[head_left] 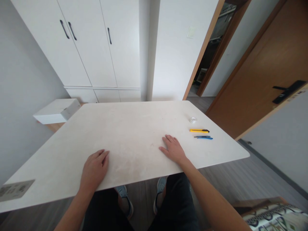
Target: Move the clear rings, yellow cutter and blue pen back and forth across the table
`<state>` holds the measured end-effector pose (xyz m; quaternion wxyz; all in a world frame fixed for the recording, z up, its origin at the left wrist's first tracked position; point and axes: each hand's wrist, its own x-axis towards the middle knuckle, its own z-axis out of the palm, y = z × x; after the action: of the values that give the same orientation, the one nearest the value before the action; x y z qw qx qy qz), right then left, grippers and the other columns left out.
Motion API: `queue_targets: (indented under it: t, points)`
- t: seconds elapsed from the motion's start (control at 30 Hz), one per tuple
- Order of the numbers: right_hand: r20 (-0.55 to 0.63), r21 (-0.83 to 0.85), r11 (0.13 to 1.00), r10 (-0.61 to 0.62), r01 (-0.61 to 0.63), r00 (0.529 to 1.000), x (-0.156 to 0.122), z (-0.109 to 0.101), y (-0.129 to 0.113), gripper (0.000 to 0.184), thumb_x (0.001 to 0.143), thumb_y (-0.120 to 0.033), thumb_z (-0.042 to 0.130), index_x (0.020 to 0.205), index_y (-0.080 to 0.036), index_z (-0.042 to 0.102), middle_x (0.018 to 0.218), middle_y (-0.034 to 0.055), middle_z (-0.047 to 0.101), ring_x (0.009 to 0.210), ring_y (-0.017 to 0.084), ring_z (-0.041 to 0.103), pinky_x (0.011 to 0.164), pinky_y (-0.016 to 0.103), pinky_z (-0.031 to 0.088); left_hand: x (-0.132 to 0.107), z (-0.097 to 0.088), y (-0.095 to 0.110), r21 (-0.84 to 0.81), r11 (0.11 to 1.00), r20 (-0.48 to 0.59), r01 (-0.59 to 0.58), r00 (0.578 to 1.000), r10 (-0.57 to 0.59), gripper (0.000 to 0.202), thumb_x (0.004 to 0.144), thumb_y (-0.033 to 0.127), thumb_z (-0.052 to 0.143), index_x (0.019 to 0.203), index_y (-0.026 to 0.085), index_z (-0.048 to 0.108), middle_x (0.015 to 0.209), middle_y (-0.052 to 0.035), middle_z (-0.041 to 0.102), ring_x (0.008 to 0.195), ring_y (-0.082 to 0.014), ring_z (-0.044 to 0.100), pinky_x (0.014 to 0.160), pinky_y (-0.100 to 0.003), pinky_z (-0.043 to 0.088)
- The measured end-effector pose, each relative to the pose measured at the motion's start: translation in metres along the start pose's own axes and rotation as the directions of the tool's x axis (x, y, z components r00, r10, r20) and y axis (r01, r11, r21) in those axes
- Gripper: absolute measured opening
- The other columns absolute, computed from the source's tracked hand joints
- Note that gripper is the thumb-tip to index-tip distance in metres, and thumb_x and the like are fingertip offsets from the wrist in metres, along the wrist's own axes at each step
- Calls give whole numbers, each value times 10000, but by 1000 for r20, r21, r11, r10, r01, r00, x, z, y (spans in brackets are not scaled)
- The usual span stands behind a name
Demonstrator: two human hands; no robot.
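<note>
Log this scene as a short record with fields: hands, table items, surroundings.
left hand: open, palm down on the table, holding nothing
right hand: open, palm down on the table, holding nothing
nearest items: blue cutter and yellow cutter, side by side right of the right hand, untouched
behind them: small clear tape roll
front left corner: printed label
beyond table: white box, left side

— Where can we move our hands?
— The pale stone table top (125,128) is bare between our left hand (93,168) and our right hand (173,149), and far ahead too.
— What is in our way?
— On the right lie a thin yellow plastic cutter (199,130), a thin blue plastic cutter (203,137) and a small clear tape roll (192,120), close together.
</note>
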<state>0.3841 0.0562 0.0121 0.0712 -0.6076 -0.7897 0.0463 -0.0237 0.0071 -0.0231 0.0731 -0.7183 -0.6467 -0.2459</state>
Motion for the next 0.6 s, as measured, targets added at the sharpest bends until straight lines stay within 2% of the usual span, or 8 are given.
queue_targets:
  t: [0.6]
  points:
    - [-8, 1, 1000, -2, 2, 1000, 0, 2, 2, 672, 1021, -581, 435, 1531, -147, 498, 1626, 174, 417, 1518, 307, 352, 1251, 486, 220, 0, 1, -1, 11, 1000, -3, -8, 1000, 8, 474, 987, 377, 400, 1144, 114, 762, 1202, -182, 731, 1125, -312, 668, 1052, -471, 509]
